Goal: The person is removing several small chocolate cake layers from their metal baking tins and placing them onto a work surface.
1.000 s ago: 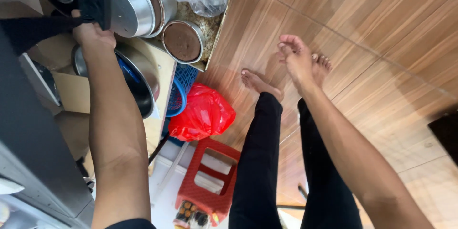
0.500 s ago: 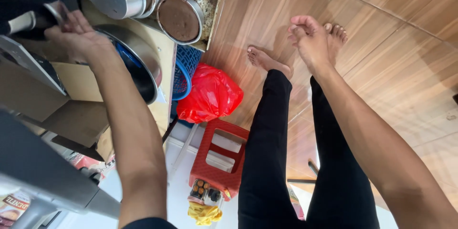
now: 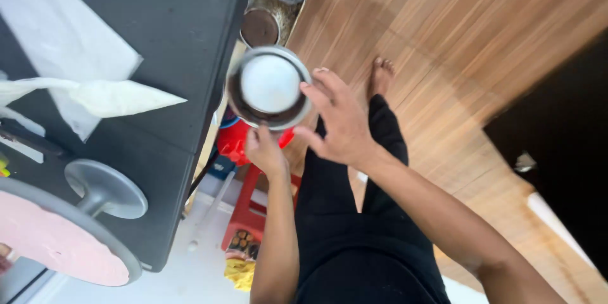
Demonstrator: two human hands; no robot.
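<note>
A round steel bowl (image 3: pixel 269 87) is held up in front of me, its shiny bottom toward the camera. My left hand (image 3: pixel 265 150) grips its lower rim from below. My right hand (image 3: pixel 339 121) touches the bowl's right rim with its fingers spread. Below are my legs in black trousers (image 3: pixel 354 215) and one bare foot (image 3: pixel 380 76) on the wooden floor.
A dark table (image 3: pixel 164 57) fills the left, with white paper (image 3: pixel 76 82) and a grey round stand with a pink disc (image 3: pixel 69 221) on it. Under its edge are a red bag (image 3: pixel 233 140), a red stool (image 3: pixel 250 209) and a brown-lidded pot (image 3: pixel 259 27). A dark panel (image 3: pixel 563 126) stands at right.
My left hand came away from the stacked pans on the floor with a steel bowl in it. My right hand moved in to the bowl's rim. The view rose to table level.
</note>
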